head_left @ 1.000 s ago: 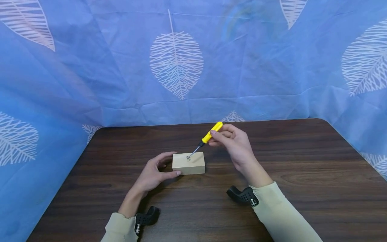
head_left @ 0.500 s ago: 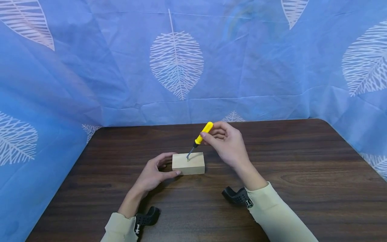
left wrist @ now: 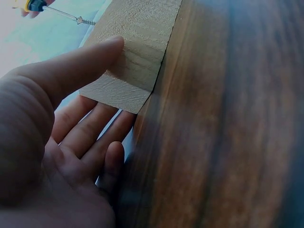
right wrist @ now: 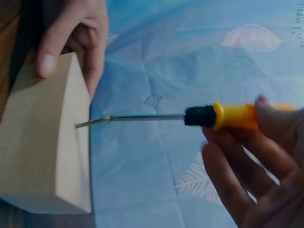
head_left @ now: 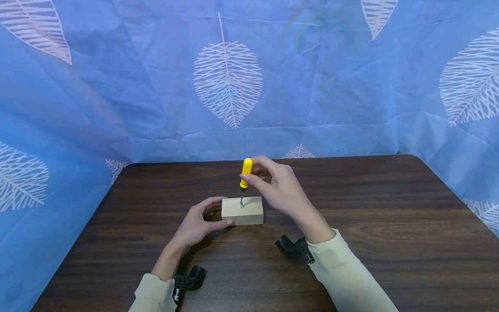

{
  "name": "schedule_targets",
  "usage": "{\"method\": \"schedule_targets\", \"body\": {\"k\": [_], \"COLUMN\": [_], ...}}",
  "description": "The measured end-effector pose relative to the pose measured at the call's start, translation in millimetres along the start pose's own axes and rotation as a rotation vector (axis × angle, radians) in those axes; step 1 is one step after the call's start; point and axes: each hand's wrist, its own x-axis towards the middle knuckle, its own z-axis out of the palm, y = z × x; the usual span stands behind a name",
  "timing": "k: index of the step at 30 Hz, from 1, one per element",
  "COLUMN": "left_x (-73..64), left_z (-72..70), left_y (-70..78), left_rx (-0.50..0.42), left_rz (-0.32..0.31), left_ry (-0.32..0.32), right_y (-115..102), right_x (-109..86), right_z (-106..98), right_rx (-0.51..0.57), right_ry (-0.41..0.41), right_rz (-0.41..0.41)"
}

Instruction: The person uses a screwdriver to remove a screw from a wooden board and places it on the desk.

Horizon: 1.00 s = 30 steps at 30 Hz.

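A pale wooden block (head_left: 249, 219) lies on the dark table. My left hand (head_left: 196, 224) grips its left end, thumb on the near face and fingers behind. Out of the block's top stands a screw (right wrist: 91, 123), much of its threaded shank showing. My right hand (head_left: 282, 186) holds a yellow-handled screwdriver (head_left: 246, 173) between thumb and fingers. The screwdriver's tip meets the screw head, and the shaft stands nearly upright in the head view. In the right wrist view the screw sits at a slight angle to the shaft. The left wrist view shows the screw (left wrist: 86, 22) and tip at the upper left.
The dark wood-grain table (head_left: 370, 208) spreads around the block. Behind it hangs a blue cloth (head_left: 331, 86) with white leaf prints. Black wrist mounts (head_left: 189, 278) stick out from both sleeves, above the table.
My right hand has moved left, swinging the screwdriver from a rightward lean to nearly upright, its tip staying at the screw. My left hand and the block have kept their place.
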Motion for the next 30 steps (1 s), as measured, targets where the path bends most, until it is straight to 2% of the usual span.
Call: {"method": "schedule_targets", "body": {"k": [6, 12, 17, 22, 30], "left_x": [0.7, 0.4, -0.8, -0.9, 0.0], "left_z": [0.3, 1.2, 1.5, 1.0, 1.4], "left_y": [-0.1, -2.1, -2.4, -2.1, -2.4], "left_rx": [-0.006, -0.007, -0.007, -0.001, 0.004], "left_rz": [0.010, 0.016, 0.025, 0.033, 0.018], "left_ry": [-0.004, -0.010, -0.014, -0.010, -0.005], "right_y": [-4.1, -6.1, -7.3, -5.6, -5.6], "right_x": [7.3, 12.9, 13.4, 13.9, 14.5], "right_z": [-2.8, 2.1, 7.7, 12.1, 18.5], "right_rx": [-0.103, -0.122, -0.081, -0.063, -0.107], "right_ry": [-0.121, -0.167, -0.160, -0.099, -0.039], "right_rz": [-0.145, -0.164, -0.113, -0.082, -0.101]}}
